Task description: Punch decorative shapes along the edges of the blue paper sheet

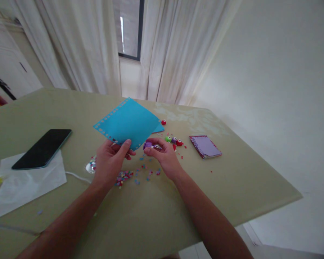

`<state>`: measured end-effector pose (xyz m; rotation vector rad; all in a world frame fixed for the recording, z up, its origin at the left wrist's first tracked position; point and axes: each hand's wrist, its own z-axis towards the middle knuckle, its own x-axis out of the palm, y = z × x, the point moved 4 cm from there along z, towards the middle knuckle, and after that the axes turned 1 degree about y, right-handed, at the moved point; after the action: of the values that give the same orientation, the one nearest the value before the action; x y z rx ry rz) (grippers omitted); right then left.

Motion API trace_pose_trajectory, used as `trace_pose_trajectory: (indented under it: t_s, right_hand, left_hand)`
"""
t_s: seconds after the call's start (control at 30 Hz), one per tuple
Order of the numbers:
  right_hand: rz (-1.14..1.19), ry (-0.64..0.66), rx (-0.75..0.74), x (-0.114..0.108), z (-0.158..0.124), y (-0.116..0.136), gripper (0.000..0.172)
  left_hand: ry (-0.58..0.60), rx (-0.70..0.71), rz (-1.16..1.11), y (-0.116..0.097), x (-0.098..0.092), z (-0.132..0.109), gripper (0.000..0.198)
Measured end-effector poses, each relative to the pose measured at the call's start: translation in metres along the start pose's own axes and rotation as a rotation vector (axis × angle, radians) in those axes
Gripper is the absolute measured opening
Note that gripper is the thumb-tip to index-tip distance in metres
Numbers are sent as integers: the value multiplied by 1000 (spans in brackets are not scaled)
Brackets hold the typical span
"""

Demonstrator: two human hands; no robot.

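Observation:
My left hand (109,160) pinches the near corner of a blue paper sheet (129,123) and holds it tilted above the table; small holes run along the sheet's left and near edges. My right hand (164,155) is closed around a small purple hole punch (148,145) right at the sheet's lower right edge. Several tiny coloured paper bits (125,176) lie scattered on the table (156,212) under and between both hands.
Green (168,138), purple (174,140) and red (179,142) small punches sit just beyond my right hand, another red one (163,122) farther back. A purple paper stack (205,146) lies right. A black phone (42,148) rests on white paper (24,183) at left, beside a white cable (77,176).

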<state>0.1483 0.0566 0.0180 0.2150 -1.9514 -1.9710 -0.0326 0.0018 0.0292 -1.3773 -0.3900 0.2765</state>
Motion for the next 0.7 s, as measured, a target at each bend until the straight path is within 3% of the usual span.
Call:
trace_pose_trajectory:
  t_s: [0.7]
  right_hand:
    - [-24, -69, -4, 1, 3, -8, 55]
  left_hand:
    - [41, 50, 1, 4, 1, -1, 33]
